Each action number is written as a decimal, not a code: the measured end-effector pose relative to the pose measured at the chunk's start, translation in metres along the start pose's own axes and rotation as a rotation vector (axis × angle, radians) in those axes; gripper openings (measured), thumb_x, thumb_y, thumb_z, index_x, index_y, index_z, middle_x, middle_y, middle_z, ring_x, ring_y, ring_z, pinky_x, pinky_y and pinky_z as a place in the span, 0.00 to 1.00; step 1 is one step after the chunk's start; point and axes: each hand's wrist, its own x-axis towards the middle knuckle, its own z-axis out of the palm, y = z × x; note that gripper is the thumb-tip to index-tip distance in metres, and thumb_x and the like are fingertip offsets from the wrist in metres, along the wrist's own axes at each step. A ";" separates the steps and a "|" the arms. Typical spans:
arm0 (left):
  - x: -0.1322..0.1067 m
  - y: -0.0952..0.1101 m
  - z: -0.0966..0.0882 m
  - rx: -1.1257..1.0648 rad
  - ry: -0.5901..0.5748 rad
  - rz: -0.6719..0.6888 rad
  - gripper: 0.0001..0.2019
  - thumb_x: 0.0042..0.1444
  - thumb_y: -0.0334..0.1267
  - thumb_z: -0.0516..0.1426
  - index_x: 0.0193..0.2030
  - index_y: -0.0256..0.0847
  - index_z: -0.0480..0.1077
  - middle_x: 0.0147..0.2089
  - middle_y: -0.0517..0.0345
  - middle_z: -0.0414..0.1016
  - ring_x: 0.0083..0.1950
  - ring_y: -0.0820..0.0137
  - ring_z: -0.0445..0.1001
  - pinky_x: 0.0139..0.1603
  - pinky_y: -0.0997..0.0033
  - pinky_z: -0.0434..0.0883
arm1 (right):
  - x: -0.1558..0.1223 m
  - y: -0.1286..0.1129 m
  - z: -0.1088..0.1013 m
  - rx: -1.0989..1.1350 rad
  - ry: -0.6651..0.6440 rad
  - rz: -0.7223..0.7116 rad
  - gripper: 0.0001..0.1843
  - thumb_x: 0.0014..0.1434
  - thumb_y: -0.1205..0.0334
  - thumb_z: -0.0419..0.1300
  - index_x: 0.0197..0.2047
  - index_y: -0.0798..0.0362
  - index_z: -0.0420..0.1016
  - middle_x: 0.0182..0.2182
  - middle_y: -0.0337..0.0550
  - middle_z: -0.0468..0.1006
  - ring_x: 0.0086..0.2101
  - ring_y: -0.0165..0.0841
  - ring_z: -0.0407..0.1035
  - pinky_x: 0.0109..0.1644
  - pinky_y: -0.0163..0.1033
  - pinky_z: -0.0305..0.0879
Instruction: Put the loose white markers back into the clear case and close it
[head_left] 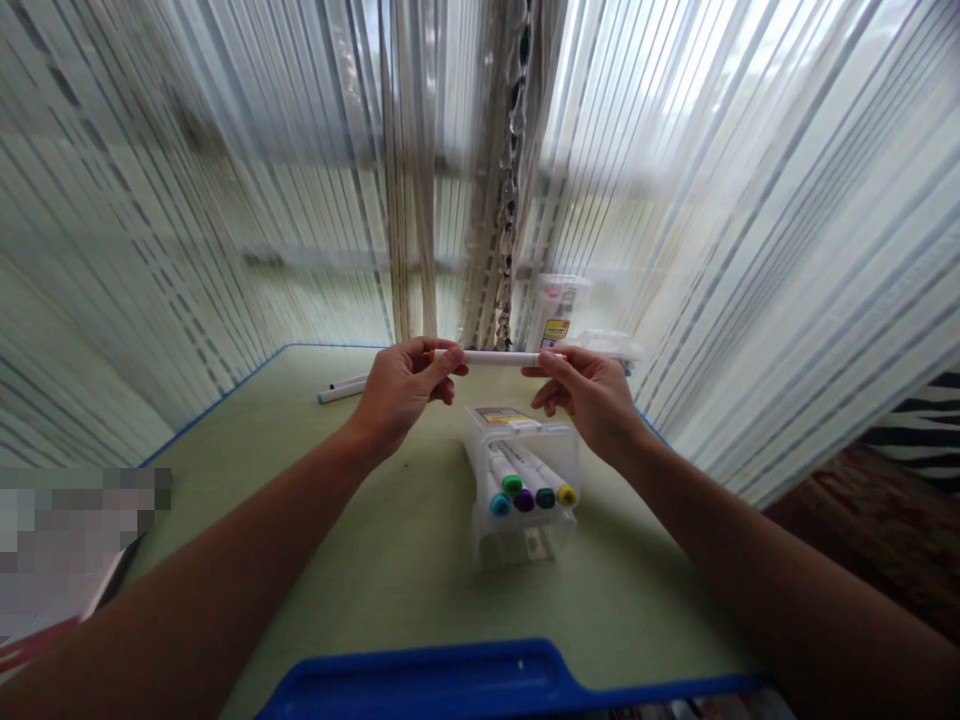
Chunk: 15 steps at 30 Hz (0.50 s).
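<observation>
Both hands hold a white marker (495,357) level above the green table (390,560). My left hand (401,390) pinches its left end between thumb and fingers. My right hand (589,392) pinches its right end. Just below them lies a clear plastic marker case (525,480) on its side, open toward me, with several markers inside showing teal, green, purple and yellow caps.
Two more markers (341,389) lie on the table at the far left. A clear container with a label (556,312) and a clear lid (609,345) stand at the back by the striped sheer curtains. A blue tray edge (450,680) lies nearest me.
</observation>
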 end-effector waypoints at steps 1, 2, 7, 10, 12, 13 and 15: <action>0.000 0.000 0.000 -0.012 0.001 -0.006 0.14 0.50 0.40 0.68 0.38 0.32 0.75 0.30 0.54 0.79 0.22 0.77 0.71 0.24 0.76 0.70 | 0.000 0.000 0.000 0.005 0.005 0.007 0.14 0.53 0.53 0.71 0.35 0.56 0.79 0.30 0.44 0.84 0.18 0.27 0.74 0.18 0.28 0.65; 0.001 0.000 0.000 -0.022 0.003 -0.015 0.13 0.51 0.40 0.68 0.38 0.32 0.75 0.30 0.54 0.79 0.22 0.77 0.71 0.25 0.76 0.70 | 0.000 0.000 0.000 0.008 0.010 0.013 0.15 0.53 0.53 0.70 0.35 0.56 0.79 0.31 0.45 0.84 0.18 0.27 0.74 0.17 0.29 0.65; 0.001 0.002 0.000 -0.066 0.024 -0.085 0.09 0.58 0.35 0.62 0.41 0.30 0.76 0.31 0.52 0.79 0.21 0.77 0.71 0.24 0.76 0.70 | 0.002 0.001 -0.001 0.023 0.019 0.029 0.16 0.54 0.52 0.69 0.38 0.57 0.79 0.32 0.47 0.85 0.18 0.28 0.75 0.17 0.29 0.65; 0.001 0.003 0.001 -0.090 0.036 -0.109 0.09 0.62 0.33 0.57 0.43 0.29 0.76 0.30 0.52 0.79 0.21 0.76 0.71 0.24 0.75 0.70 | 0.002 0.000 -0.002 0.036 0.008 0.034 0.15 0.55 0.53 0.68 0.39 0.56 0.79 0.32 0.46 0.85 0.18 0.29 0.75 0.17 0.30 0.64; 0.001 0.004 0.002 -0.102 0.042 -0.124 0.10 0.63 0.32 0.56 0.43 0.28 0.76 0.30 0.51 0.79 0.20 0.76 0.71 0.24 0.75 0.71 | 0.002 -0.001 -0.002 0.042 0.011 0.041 0.15 0.56 0.53 0.67 0.39 0.56 0.79 0.32 0.46 0.85 0.18 0.29 0.75 0.17 0.30 0.64; 0.001 0.004 0.003 -0.108 0.046 -0.132 0.10 0.63 0.32 0.55 0.43 0.28 0.76 0.30 0.51 0.79 0.20 0.76 0.72 0.23 0.75 0.71 | 0.002 -0.001 -0.002 0.044 0.015 0.045 0.15 0.56 0.53 0.67 0.40 0.56 0.79 0.32 0.46 0.85 0.18 0.29 0.75 0.17 0.30 0.64; 0.001 0.004 0.003 -0.118 0.054 -0.148 0.11 0.64 0.31 0.54 0.43 0.28 0.76 0.30 0.50 0.79 0.20 0.75 0.72 0.23 0.74 0.70 | 0.001 -0.002 -0.001 0.051 0.020 0.051 0.14 0.56 0.53 0.66 0.40 0.56 0.79 0.32 0.46 0.85 0.18 0.30 0.75 0.17 0.31 0.64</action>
